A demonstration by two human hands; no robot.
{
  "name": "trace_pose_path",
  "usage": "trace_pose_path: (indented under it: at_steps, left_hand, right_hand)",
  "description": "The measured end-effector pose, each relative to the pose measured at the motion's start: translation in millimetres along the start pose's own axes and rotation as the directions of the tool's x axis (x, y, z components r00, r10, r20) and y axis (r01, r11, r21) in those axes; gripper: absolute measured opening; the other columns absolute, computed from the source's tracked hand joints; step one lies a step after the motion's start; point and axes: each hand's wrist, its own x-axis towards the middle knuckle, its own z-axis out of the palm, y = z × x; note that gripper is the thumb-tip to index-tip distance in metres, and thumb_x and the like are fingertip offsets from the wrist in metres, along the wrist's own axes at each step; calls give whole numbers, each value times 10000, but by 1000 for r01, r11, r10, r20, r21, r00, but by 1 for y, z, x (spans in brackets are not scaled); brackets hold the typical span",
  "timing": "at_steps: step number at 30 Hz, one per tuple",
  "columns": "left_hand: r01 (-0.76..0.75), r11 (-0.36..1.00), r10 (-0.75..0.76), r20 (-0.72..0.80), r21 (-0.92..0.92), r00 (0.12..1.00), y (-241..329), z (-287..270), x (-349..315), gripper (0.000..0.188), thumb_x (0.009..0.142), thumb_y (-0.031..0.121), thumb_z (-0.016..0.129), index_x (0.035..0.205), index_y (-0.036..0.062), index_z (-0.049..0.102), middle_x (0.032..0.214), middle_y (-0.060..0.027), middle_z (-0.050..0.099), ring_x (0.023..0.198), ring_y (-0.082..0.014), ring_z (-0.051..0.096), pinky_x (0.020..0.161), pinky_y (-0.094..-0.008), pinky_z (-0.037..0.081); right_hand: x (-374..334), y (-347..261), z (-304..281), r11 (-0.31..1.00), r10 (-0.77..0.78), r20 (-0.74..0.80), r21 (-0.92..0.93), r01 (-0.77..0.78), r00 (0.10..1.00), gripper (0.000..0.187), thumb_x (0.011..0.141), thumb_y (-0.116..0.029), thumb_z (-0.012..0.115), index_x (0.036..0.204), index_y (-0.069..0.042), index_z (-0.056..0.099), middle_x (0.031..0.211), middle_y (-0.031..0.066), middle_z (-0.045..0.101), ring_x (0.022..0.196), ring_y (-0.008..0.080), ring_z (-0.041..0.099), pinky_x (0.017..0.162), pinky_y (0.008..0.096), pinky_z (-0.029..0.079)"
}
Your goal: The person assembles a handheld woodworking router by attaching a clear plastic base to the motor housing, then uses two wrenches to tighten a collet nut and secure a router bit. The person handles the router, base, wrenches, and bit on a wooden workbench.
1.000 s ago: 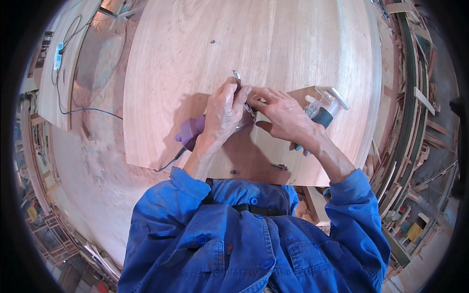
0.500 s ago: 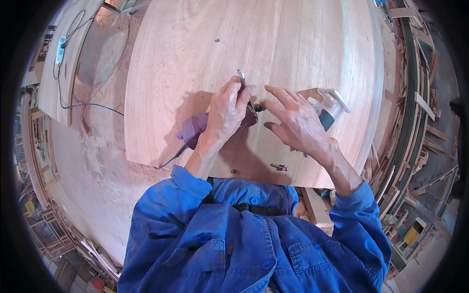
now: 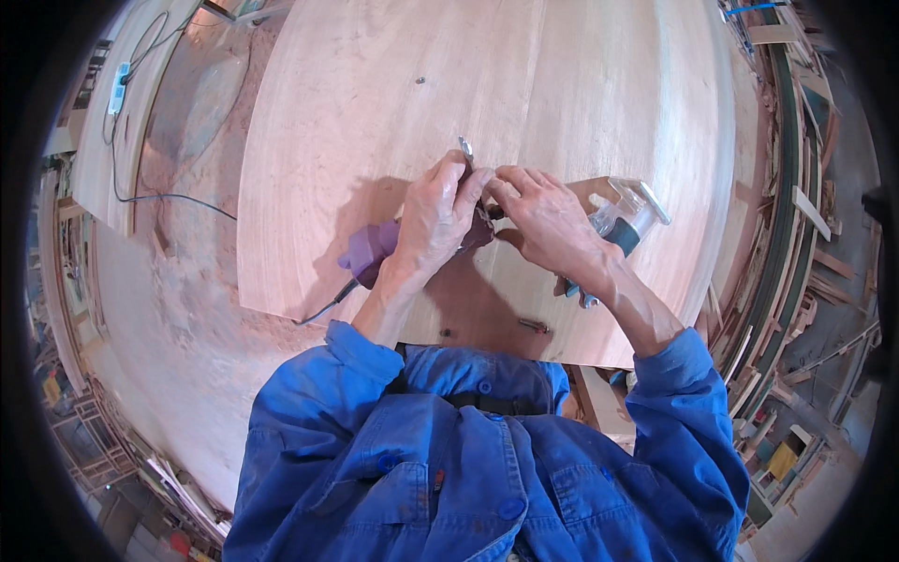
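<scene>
A purple and dark red trim router motor (image 3: 370, 248) lies on the wooden panel (image 3: 581, 84), partly under my left wrist. My left hand (image 3: 433, 208) is closed around a metal wrench (image 3: 465, 146), whose shiny end sticks out past the fingers. At the motor's right end, my right hand (image 3: 543, 217) is closed, thumb and fingers about the dark collet (image 3: 494, 213); the fingertips are partly hidden. Beyond my right wrist stands the clear router base (image 3: 641, 208) with a metal plate. A router bit (image 3: 535, 326) lies near the panel's front edge.
Small dark pieces lie on the panel, one far off (image 3: 420, 81) and one by the near edge (image 3: 446, 333). The motor's cord (image 3: 330, 304) runs over the left edge. A power strip (image 3: 118, 89) rests on another board at left. Wood offcuts (image 3: 811, 214) line the right side.
My right hand has moved left to the collet, its spread fingers closing there. My left hand stays in place with the wrench.
</scene>
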Motion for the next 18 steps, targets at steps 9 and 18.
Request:
trace_pose_path:
  at_steps: [9, 18]
  left_hand:
    - [6, 999, -6, 5, -48, 1000, 0, 2, 0, 202, 969, 147, 647, 917, -5, 524, 795, -199, 630, 687, -378, 645, 581, -423, 488]
    - [43, 999, -43, 11, -33, 999, 5, -1, 1, 199, 968, 127, 648, 887, -9, 527, 765, -192, 625, 666, -364, 642, 579, -414, 488]
  right_hand:
    - [-12, -4, -11, 996, 34, -3, 82, -33, 999, 442, 763, -93, 756, 1188, -37, 648, 1327, 154, 559, 1220, 345, 554, 1015, 431, 478]
    - [-16, -4, -9, 995, 52, -115, 96, -41, 992, 362, 760, -103, 735, 1108, -14, 688, 1357, 163, 551, 1259, 339, 523, 1016, 421, 475]
